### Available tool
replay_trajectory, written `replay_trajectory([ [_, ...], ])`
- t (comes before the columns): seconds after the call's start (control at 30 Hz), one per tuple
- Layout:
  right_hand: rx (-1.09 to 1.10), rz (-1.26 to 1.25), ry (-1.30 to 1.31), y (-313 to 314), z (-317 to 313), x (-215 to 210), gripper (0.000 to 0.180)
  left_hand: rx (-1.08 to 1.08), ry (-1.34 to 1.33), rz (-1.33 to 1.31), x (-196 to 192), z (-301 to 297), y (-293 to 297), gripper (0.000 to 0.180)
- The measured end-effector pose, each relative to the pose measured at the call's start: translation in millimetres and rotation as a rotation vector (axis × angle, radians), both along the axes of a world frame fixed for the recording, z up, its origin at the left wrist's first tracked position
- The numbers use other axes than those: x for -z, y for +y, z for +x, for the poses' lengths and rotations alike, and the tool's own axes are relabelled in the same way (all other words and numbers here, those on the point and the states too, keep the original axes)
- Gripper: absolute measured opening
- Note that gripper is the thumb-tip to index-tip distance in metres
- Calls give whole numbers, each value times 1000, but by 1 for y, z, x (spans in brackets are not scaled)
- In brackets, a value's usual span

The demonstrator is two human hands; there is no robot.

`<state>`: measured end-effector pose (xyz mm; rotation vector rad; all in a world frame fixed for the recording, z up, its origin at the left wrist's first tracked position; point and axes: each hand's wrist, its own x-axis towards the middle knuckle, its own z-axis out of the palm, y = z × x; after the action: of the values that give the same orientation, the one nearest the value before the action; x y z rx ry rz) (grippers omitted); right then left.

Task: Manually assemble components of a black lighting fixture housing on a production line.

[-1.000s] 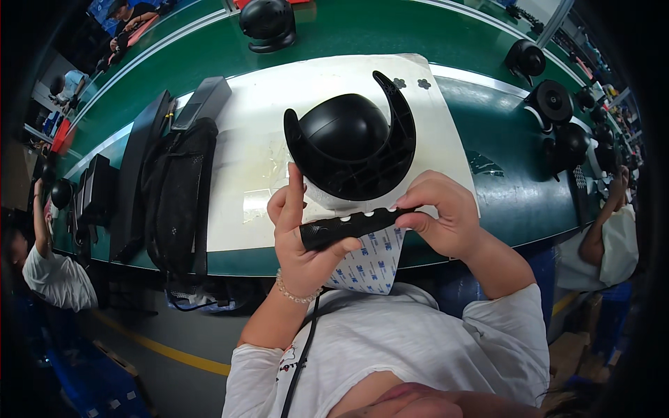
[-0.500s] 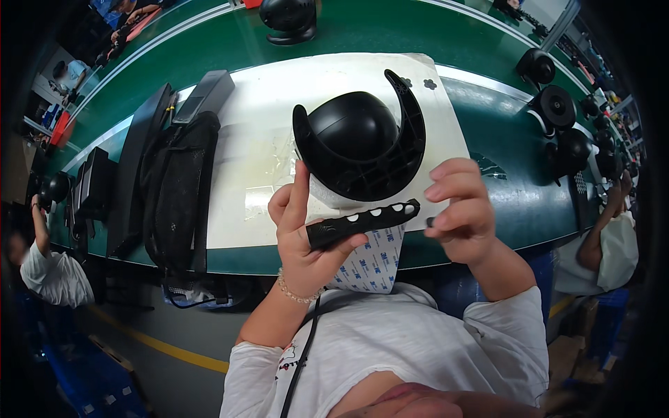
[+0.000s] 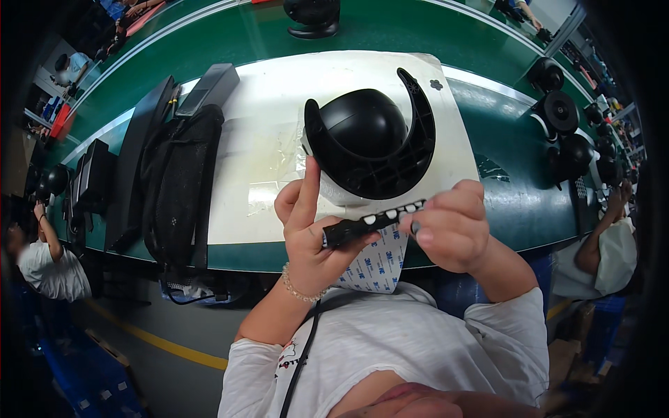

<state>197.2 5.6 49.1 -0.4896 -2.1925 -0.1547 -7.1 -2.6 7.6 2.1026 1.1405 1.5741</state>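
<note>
In the hands (image 3: 306,245), a black strip (image 3: 346,232) lies between domed shell (image 3: 364,124) and table edge (image 3: 244,265).

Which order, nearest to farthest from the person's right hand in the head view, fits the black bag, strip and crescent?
1. Strip: right beside the right hand, gripped by the left hand.
2. Crescent: ahead and to the left.
3. Bag: far left, past the left hand.

Single view: left fisheye of the head-worn pair, upright, unmirrored. From head height I look steeply down past the white shirt (image 3: 411,327), facing forward across the green worktop (image 3: 512,143). The left hand (image 3: 306,240) and right hand (image 3: 454,226) lie near, mid-frame; floor (image 3: 230,322) shows at lower left. Straight edges bow toward the dark rim.
</note>
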Motion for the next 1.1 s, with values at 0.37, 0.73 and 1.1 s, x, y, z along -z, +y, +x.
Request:
replay_trajectory([
  [0.37, -203, -140, 208, 7, -30, -1, 48, -46, 44, 37, -2, 0, -1, 27],
  [0.73, -270, -308, 410, 6, -35, -4, 49, -20, 25, 26, -1, -1, 0, 23],
  [1.1, -191, -732, 149, 26, -49, -35, 65, -63, 26, 23, -2, 1, -1, 26],
])
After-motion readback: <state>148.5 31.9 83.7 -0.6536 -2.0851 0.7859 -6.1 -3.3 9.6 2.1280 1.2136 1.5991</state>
